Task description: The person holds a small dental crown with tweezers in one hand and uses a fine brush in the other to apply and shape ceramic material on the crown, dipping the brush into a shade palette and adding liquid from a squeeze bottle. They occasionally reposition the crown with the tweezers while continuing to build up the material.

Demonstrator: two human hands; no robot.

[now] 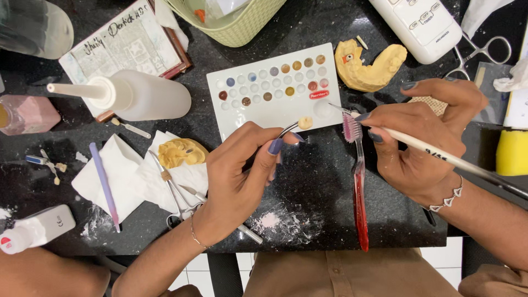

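Tooth crown (pixel 305 122) just beyond left grip (pixel 242 170)

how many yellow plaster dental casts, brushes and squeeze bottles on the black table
yellow plaster casts: 2 (one on tissue, one by the palette)
brushes: 2 (toothbrush, paintbrush in right hand)
squeeze bottles: 2 (large, small)
total: 6

Left hand (pixel 242 176) gripping forceps (pixel 287 130) with tooth (pixel 305 122), right hand (pixel 421 137) holding brush (pixel 440 155) over palette (pixel 258 110)

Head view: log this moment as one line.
left hand: grips metal tweezers holding small tooth-like piece | right hand: grips thin white-handled brush | under: white rectangular well palette
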